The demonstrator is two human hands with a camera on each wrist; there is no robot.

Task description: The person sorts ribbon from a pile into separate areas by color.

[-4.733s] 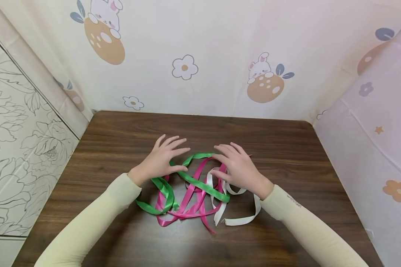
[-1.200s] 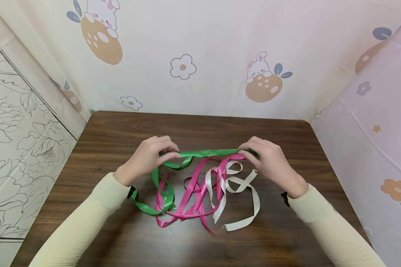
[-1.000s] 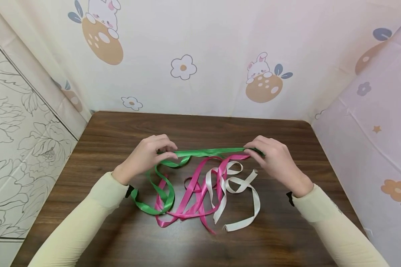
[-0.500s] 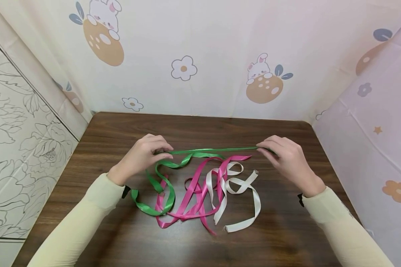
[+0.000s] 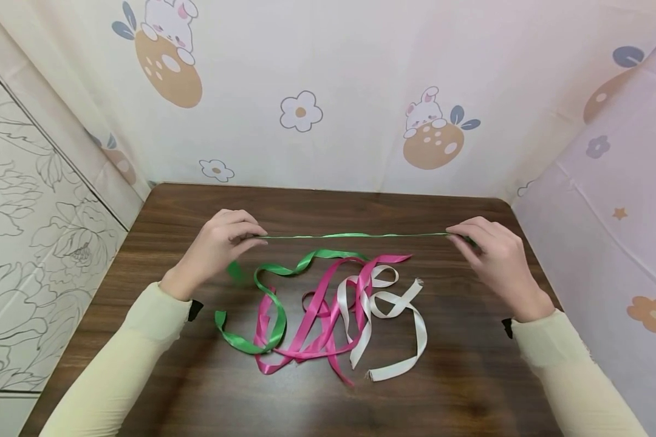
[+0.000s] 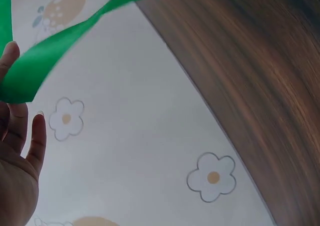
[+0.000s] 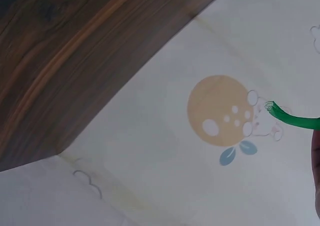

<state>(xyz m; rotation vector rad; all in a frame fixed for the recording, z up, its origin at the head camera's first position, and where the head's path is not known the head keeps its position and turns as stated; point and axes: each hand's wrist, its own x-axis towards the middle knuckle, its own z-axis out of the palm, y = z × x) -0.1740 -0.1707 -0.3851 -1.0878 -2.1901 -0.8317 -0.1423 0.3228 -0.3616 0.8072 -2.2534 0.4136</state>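
Observation:
A green ribbon (image 5: 347, 235) is drawn into a nearly straight line above the far half of the table. My left hand (image 5: 208, 250) pinches it between thumb and fingers, and a short tail hangs below that hand. In the left wrist view the ribbon (image 6: 55, 50) twists as it leaves the fingers. My right hand (image 5: 494, 261) pinches the other end. A frayed tip of ribbon (image 7: 292, 120) sticks out past the right fingers in the right wrist view. Another green ribbon (image 5: 277, 328) lies in curves on the table, overlapping pink ribbon (image 5: 311, 315).
White ribbons (image 5: 399, 368) lie looped at the right of the pile, partly tangled with the pink. The brown wooden table (image 5: 328, 406) meets a patterned cloth backdrop (image 5: 350, 152) at its far edge. More cloth hangs along the right side.
Both hands have gone from spread above the pile to pinching the green ribbon. They have since moved apart and lifted it, pulling it straight. The other ribbons stay nearly in place.

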